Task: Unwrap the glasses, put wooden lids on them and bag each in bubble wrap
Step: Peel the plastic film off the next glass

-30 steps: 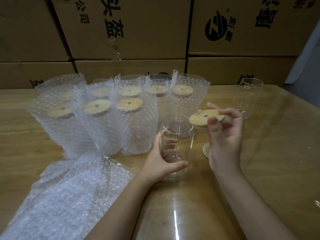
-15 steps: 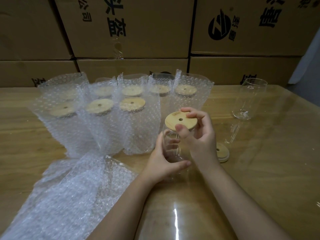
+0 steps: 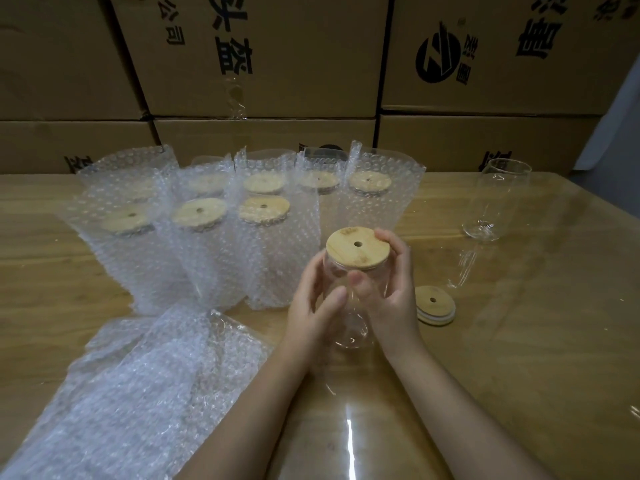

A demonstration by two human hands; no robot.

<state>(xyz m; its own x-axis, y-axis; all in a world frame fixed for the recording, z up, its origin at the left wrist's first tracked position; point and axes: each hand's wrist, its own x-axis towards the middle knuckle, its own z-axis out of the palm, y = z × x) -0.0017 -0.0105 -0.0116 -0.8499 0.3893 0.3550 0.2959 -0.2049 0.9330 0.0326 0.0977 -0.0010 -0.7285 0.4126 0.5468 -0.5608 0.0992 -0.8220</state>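
Observation:
A clear glass (image 3: 349, 327) stands upright on the table in front of me, with a round wooden lid (image 3: 357, 248) with a centre hole lying flat on its rim. My left hand (image 3: 313, 315) wraps the glass's left side. My right hand (image 3: 389, 299) curls around the right side, fingertips on the lid's edge and thumb across the front. A spare wooden lid (image 3: 434, 304) lies on the table just right of my right hand. An uncovered glass (image 3: 497, 199) stands at the far right.
Several lidded glasses in bubble-wrap bags (image 3: 263, 223) stand in two rows behind the glass. A pile of flat bubble-wrap bags (image 3: 138, 382) lies at the near left. Stacked cardboard boxes (image 3: 263, 57) wall off the back of the wooden table (image 3: 540, 341).
My right hand carried the wooden lid from the right over the glass and set it down on the rim. My left hand stayed on the glass.

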